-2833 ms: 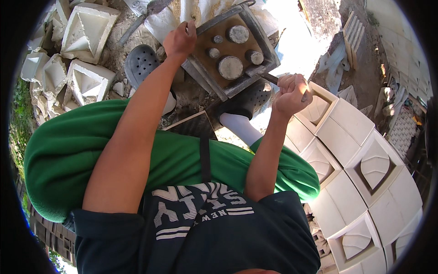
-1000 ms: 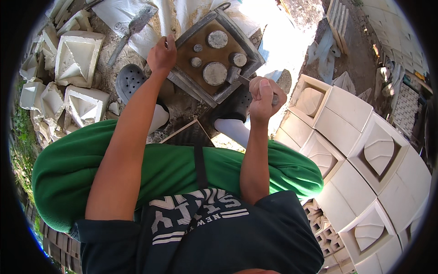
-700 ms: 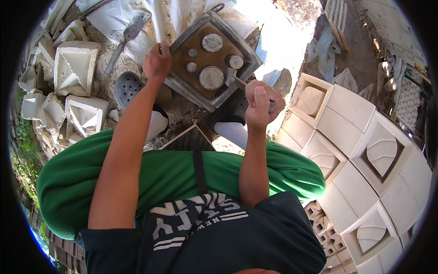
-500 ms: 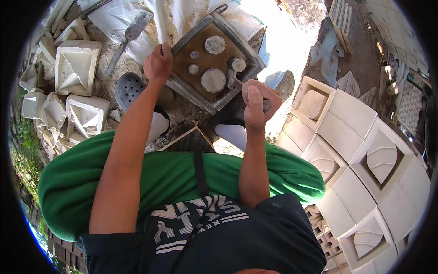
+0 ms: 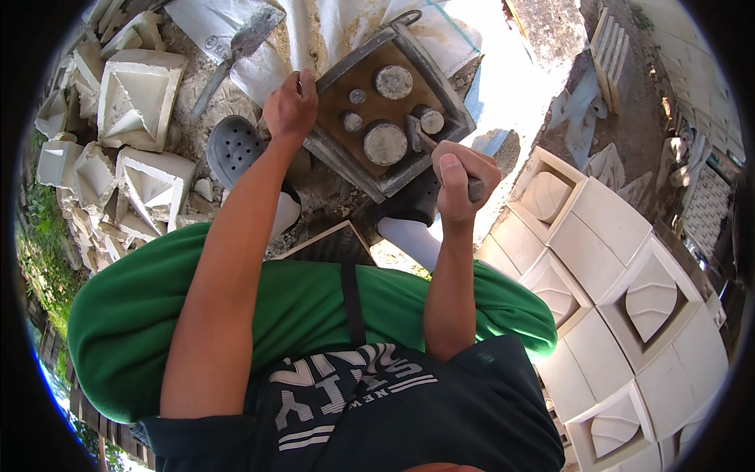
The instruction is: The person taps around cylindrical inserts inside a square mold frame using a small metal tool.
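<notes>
A square grey mould [image 5: 344, 167] lies tilted between my feet, its inside brown, with several round grey cylinders such as the large one [image 5: 385, 143] standing up in it. My right hand [image 5: 464, 179] is closed around the handle of what looks like a small hammer [image 5: 414, 133]. Its grey head is beside the right-hand cylinder [image 5: 429, 119], inside the mould; whether they touch I cannot tell. My left hand [image 5: 291, 110] is closed at the mould's left corner. Whatever its fingers grip there is hidden by the fist.
A trowel [image 5: 255, 33] rests on white sacking [image 5: 297, 39] at the upper left. Broken pale cast blocks [image 5: 140, 98] are heaped at the left. Patterned cream blocks [image 5: 602, 279] stand stacked at the right. A thin wooden frame [image 5: 330, 234] lies nearer me.
The whole view has shifted, moving the scene slightly to the right. The tool's head remains near the right-hand cylinder, its angle slightly changed. Both hands stay closed.
</notes>
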### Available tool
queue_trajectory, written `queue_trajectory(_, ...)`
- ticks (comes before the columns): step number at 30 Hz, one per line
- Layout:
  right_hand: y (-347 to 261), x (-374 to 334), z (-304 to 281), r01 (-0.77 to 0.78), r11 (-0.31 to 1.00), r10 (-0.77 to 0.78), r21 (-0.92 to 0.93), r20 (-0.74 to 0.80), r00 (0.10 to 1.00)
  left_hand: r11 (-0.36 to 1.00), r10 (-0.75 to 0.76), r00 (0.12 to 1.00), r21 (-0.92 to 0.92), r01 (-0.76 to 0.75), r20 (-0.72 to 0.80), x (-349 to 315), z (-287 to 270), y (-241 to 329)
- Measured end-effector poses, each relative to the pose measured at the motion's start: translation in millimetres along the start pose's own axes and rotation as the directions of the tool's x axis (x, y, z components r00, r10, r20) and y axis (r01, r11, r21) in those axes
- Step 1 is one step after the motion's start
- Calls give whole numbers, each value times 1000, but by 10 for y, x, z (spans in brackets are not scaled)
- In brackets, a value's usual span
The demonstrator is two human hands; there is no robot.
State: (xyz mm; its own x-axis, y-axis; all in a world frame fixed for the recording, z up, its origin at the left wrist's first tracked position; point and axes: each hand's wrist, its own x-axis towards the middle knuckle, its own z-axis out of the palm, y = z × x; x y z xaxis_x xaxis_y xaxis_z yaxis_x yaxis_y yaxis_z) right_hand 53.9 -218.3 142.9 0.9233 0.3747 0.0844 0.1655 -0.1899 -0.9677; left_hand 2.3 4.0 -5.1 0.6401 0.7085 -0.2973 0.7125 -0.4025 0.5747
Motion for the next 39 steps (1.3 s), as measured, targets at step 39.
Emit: queue_trajectory(39, -117, -172, -207, -87, 996, 86, 12, 38, 996, 997, -68, 995, 29, 65, 77, -5, -90, 87)
